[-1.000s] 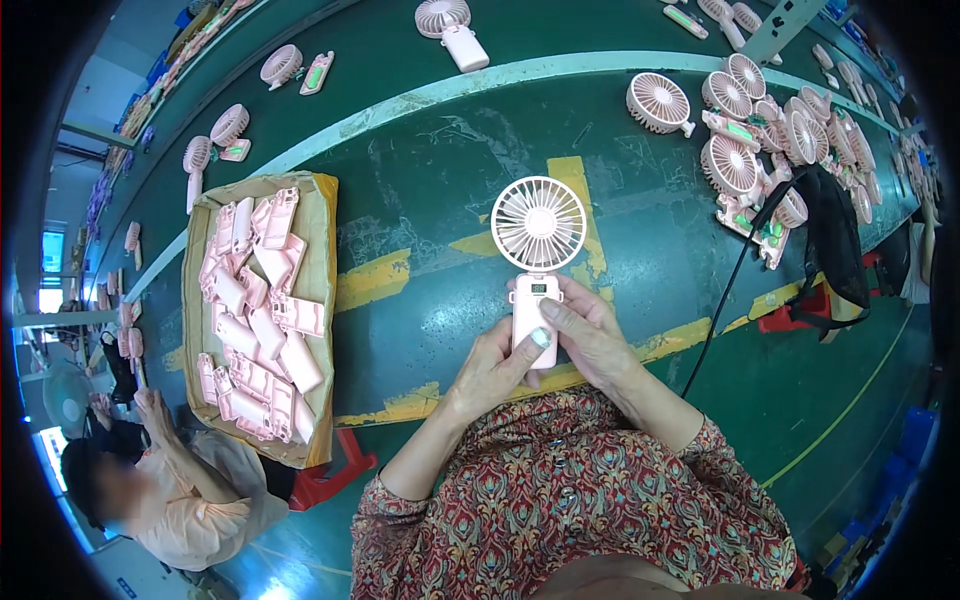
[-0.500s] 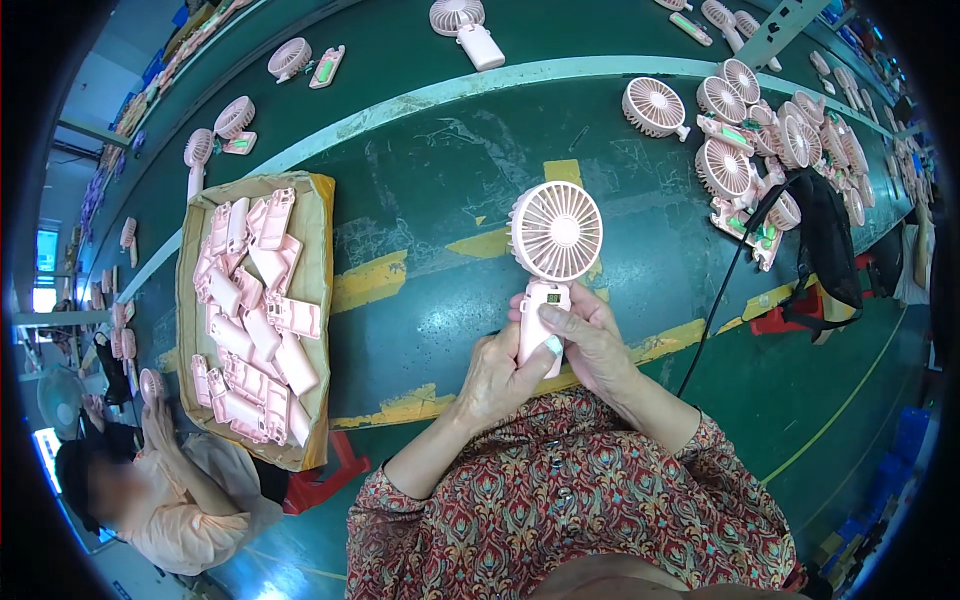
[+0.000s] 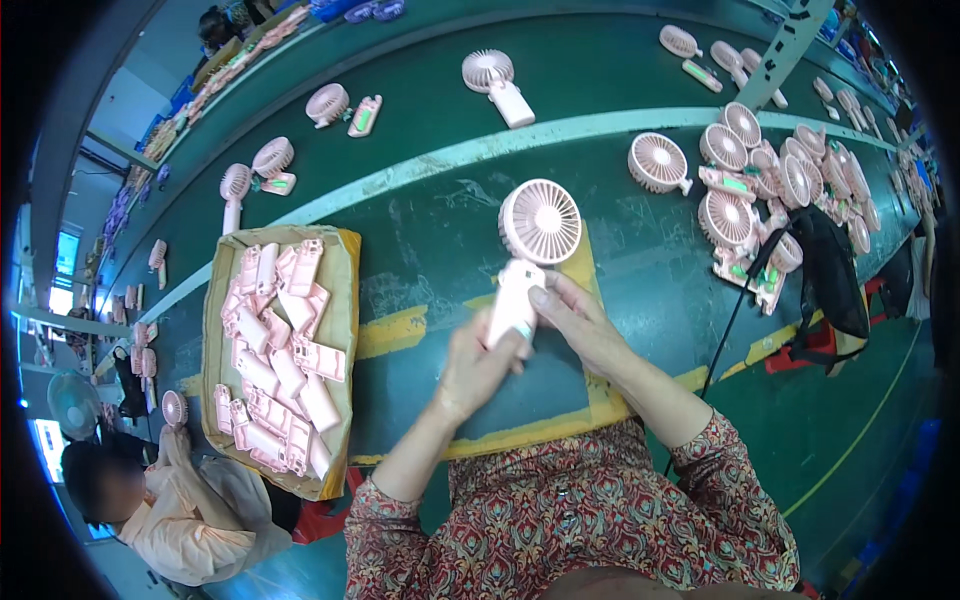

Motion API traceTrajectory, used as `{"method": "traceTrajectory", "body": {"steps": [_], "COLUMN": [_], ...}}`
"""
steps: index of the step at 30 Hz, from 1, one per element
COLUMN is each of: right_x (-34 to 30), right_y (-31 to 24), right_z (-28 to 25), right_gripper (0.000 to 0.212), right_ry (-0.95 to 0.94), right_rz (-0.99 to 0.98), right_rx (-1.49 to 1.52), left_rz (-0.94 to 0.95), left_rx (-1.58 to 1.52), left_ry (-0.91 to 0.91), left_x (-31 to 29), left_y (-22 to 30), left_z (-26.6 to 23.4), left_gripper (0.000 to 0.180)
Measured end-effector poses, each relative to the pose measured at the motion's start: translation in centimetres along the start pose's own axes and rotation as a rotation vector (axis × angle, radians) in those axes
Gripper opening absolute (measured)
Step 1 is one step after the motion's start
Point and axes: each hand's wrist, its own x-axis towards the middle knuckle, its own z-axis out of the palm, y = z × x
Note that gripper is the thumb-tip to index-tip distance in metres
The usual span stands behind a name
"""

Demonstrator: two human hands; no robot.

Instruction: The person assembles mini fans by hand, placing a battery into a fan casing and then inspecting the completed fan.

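A pink handheld fan [image 3: 541, 222] is held over the green table, its round grille tilted up and away from me. My left hand [image 3: 478, 362] grips the lower end of its handle, somewhat blurred. Around the upper handle, just below the fan head, my right hand [image 3: 580, 322] is closed with the thumb on the front. To the left, a cardboard box [image 3: 345, 300] holds many pink plastic handle shells [image 3: 288, 370]. No other thing touches my hands.
At the right lies a heap of pink fan heads and parts [image 3: 760, 180], with a black bag [image 3: 835, 280] and its cord beside it. Along the far belt [image 3: 420, 110] rest more fans. A co-worker [image 3: 190, 500] sits at the lower left, holding a small fan.
The fan has shifted slightly left and its handle now slants more to the lower left. My left hand has moved a little left. The whole view has shifted, with surroundings appearing lower.
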Motion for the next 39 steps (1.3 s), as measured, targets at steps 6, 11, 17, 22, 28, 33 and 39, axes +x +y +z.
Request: {"method": "traceTrajectory", "body": {"steps": [6, 11, 17, 22, 28, 33, 39], "right_x": [4.1, 4.6, 4.4, 4.7, 4.6, 4.4, 4.0], "right_y": [2.4, 2.7, 2.0, 1.4, 1.2, 1.9, 2.3], "right_z": [-1.8, -1.1, -0.8, -0.8, -0.6, -0.8, -1.6], "right_gripper": [0.027, 0.019, 0.019, 0.017, 0.017, 0.018, 0.031], "right_ry": [0.106, 0.08, 0.069, 0.086, 0.071, 0.066, 0.002], "right_rz": [-0.284, -0.291, -0.231, -0.191, -0.206, -0.237, -0.105], "right_rx": [-0.536, -0.577, -0.575, -0.606, -0.598, -0.57, -0.282], "left_rz": [0.58, 0.55, 0.326, 0.131, 0.194, 0.34, 0.502], "left_rx": [1.063, 1.454, 1.222, 1.201, 1.178, 0.838, 0.679], "left_ry": [0.606, 0.701, 0.66, 0.886, 0.773, 0.734, 0.604], "left_x": [9.3, 18.5, 28.9, 32.1, 30.5, 24.1, 11.5], "left_y": [6.0, 6.4, 4.9, 4.1, 3.9, 4.4, 4.3], "left_z": [-4.8, -9.1, -12.9, -16.8, -18.0, -14.7, -7.0], "left_gripper": [0.024, 0.036, 0.056, 0.053, 0.031, 0.031, 0.021]}}
